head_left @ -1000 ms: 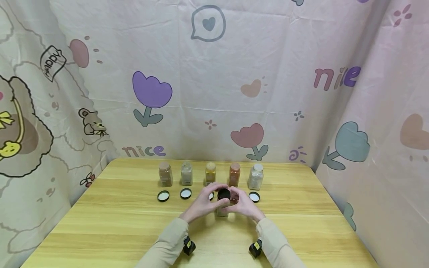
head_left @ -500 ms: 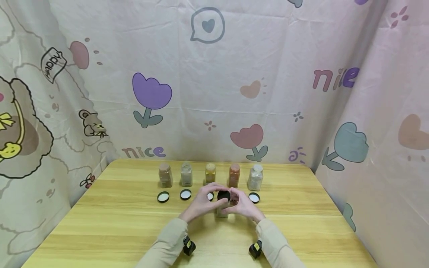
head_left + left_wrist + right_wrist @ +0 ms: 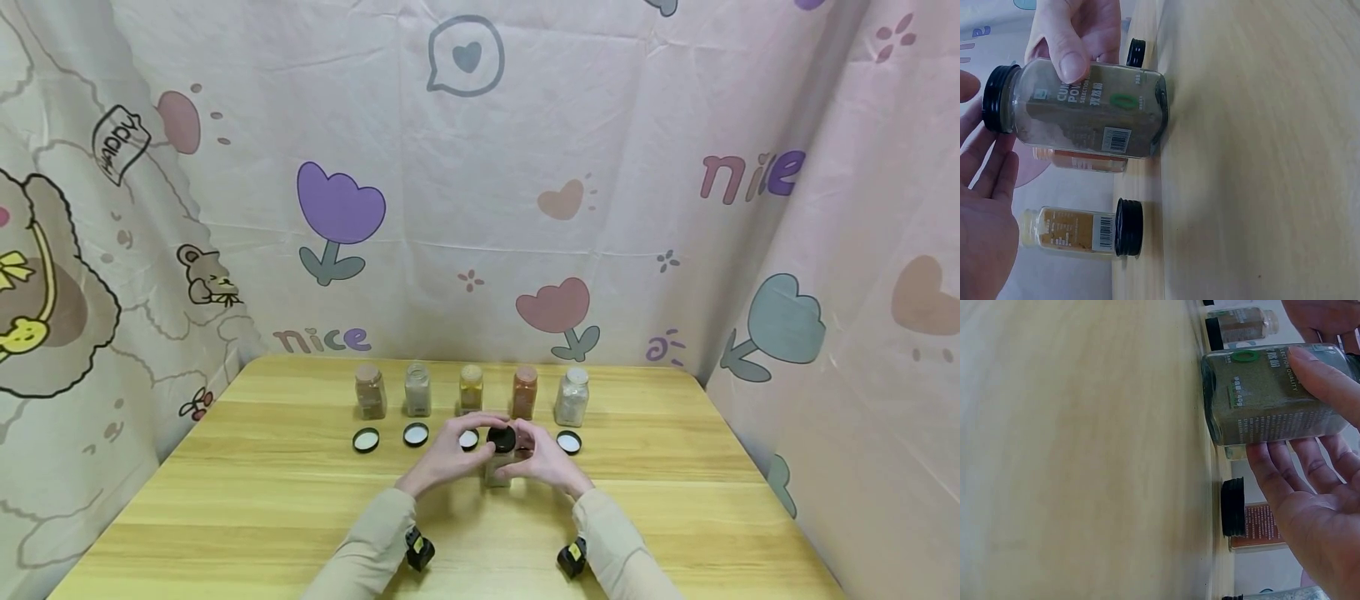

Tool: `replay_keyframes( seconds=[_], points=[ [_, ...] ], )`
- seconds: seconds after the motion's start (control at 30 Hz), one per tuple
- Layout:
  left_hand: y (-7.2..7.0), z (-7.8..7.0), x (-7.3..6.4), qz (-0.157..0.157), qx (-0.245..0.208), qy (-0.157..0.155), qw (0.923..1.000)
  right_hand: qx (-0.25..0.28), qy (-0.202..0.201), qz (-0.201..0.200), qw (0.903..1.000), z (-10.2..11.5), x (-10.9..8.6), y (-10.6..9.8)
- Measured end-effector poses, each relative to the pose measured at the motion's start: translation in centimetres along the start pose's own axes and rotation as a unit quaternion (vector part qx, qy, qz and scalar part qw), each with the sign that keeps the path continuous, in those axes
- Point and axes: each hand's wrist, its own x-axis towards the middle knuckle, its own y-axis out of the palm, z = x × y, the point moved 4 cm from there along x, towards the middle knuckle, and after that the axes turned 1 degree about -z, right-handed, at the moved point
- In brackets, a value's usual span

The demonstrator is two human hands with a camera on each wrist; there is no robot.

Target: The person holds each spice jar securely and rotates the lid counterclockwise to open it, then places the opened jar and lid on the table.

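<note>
A clear jar of cumin powder [image 3: 1094, 115] with a black screw lid [image 3: 501, 439] stands upright near the middle of the wooden table. My right hand [image 3: 547, 458] grips its body, thumb on the side facing me and fingers behind it, as the right wrist view shows. Around the lid curve the fingers of my left hand [image 3: 448, 454]; its thumb is at the lid's near left side. Whether that thumb touches the lid I cannot tell. The lid sits on the jar's mouth; how tightly is not visible.
Behind my hands stands a row of lidless spice jars: brown [image 3: 371, 396], greyish [image 3: 417, 393], yellow [image 3: 471, 388], red [image 3: 525, 393] and white [image 3: 572, 400]. Upturned black lids lie before them, such as the leftmost lid [image 3: 366, 440] and the rightmost lid [image 3: 568, 442].
My left thumb has shifted left across the front of the lid, uncovering more of its black top. My right hand and the jar stay where they were.
</note>
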Motion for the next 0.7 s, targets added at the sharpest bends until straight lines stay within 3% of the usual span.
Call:
replay_keyframes(
  seconds=[0.2,0.47,0.7],
  points=[
    [0.10,0.26,0.01,0.001,-0.018,0.005,0.9998,-0.010,0.006,0.000,0.9999,0.03,-0.08,-0.07],
    [0.05,0.08,0.05,-0.022,0.010,0.007,0.9997,-0.001,-0.001,0.006,1.0000,-0.05,-0.02,-0.02],
    [-0.07,-0.20,-0.07,0.001,0.014,0.004,0.9999,0.005,0.006,0.001,1.0000,0.12,-0.12,-0.03]
  ],
)
